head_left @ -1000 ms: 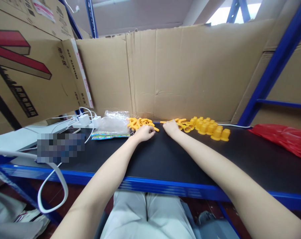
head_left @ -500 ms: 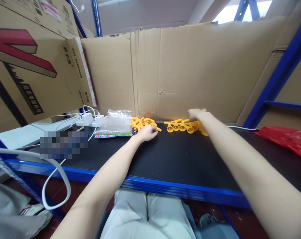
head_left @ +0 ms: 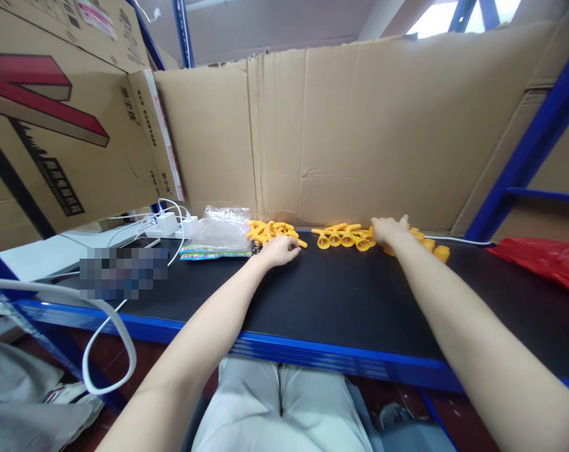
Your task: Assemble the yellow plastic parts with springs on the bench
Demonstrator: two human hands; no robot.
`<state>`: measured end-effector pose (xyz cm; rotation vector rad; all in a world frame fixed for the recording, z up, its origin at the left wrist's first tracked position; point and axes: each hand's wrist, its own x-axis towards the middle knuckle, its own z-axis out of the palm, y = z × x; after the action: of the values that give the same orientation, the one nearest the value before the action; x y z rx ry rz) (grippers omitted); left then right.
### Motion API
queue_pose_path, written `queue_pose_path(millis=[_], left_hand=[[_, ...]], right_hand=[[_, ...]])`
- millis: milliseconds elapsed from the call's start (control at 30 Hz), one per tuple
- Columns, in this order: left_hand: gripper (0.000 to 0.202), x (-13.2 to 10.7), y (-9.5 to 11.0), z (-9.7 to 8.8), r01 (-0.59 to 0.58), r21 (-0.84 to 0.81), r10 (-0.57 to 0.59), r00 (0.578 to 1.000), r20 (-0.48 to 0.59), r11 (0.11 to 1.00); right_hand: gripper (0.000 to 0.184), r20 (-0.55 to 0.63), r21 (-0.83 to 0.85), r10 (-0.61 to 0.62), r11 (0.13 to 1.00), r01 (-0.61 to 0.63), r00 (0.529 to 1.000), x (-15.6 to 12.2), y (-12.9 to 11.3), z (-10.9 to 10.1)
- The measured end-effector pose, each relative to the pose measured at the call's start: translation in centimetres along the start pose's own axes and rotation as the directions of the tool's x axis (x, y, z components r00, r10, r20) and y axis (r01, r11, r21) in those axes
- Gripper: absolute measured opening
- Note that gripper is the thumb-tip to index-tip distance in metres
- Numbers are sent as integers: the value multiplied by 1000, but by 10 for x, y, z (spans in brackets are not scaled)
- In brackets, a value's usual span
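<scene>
Yellow caps (head_left: 441, 253) lie beneath the right grip (head_left: 389, 230)

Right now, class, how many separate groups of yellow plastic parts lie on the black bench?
3: a pile at the left hand, a row in the middle, and cups beneath the right hand, partly hidden.

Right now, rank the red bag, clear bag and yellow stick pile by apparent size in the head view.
1. red bag, cut off by the frame edge
2. clear bag
3. yellow stick pile, slightly smaller
</scene>
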<state>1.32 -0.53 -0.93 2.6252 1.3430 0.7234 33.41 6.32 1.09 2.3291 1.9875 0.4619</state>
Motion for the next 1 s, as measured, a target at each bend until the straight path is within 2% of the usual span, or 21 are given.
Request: queue_pose_path(millis=[167,367,533,667,800,900,1000], left_hand=[[21,0,0,0,0,15,0,1000,2,1000],[21,0,0,0,2,15,-2,1000,-1,1000],[21,0,0,0,-2,13,3,1000,-4,1000],[20,0,0,0,2,8,-2,1000,-5,1000],[21,1,-3,1,10,4,-10,1000,-9,1000],[19,3,-8,3,-22,33,24,998,-61,999],[22,5,-13,5,-52,97,64,990,-125,994]], right_hand=[[38,74,-54,-49,997,53,996,-4,-3,-2],[36,63,-14,-23,1000,23,998,-8,0,3],[35,-28,-10,-39,999,39,999,-13,3,-4],[34,-164,-28,-48,999,44,985,-22,0,-22],[33,-207,40,-72,996,82,976,-27,-5,-45],[32,-129,183,-55,980,78,990,-31,-9,-58],[18,91,296,-159,947,126,983,-42,-14,-62]])
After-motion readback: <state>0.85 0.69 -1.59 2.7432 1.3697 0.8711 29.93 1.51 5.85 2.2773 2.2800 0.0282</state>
